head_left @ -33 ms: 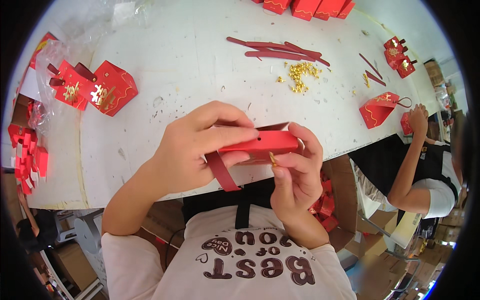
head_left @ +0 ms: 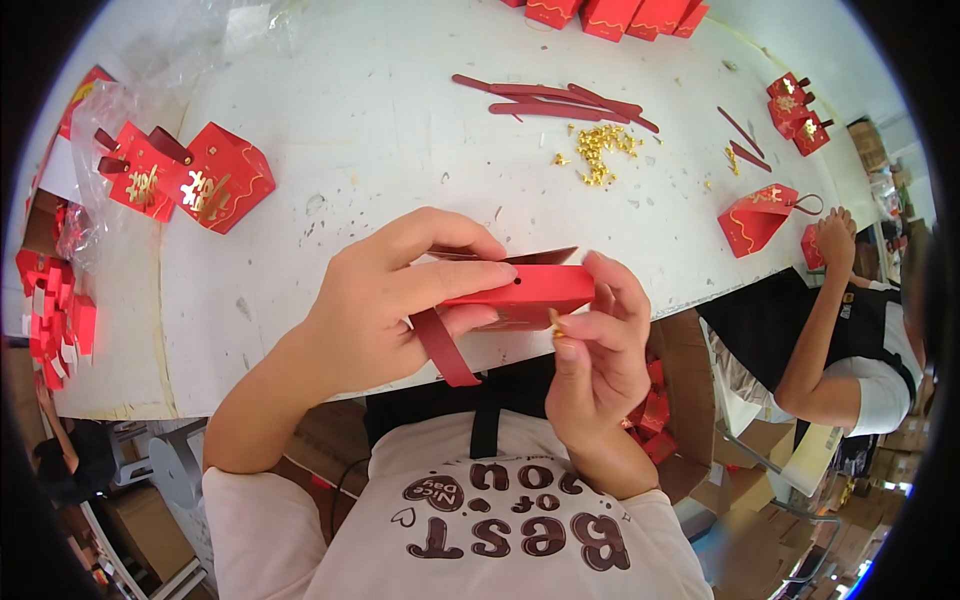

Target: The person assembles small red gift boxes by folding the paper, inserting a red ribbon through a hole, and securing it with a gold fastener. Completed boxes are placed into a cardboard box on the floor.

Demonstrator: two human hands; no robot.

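My left hand [head_left: 375, 295] grips a red paper gift box [head_left: 545, 285] above the table's near edge. A small dark hole shows in the box's upper face, close to my left index fingertip. A dark red strap [head_left: 446, 350] hangs down below the left fingers. At the box's right end is my right hand [head_left: 600, 350], its thumb and index finger pinching a small gold rivet [head_left: 556, 324]. That rivet is apart from the hole. Behind the red face a flap stands partly raised; the box's far side is hidden.
Several gold rivets [head_left: 603, 150] lie in a pile beyond my hands, beside dark red straps [head_left: 550, 100]. Finished-looking red boxes [head_left: 222, 178] stand at left, others [head_left: 610, 15] at the far edge. A co-worker's hand [head_left: 836, 238] is at right, near a red box [head_left: 757, 220].
My right hand has shifted slightly right and toward me with the gold rivet. The left hand and the box have barely moved.
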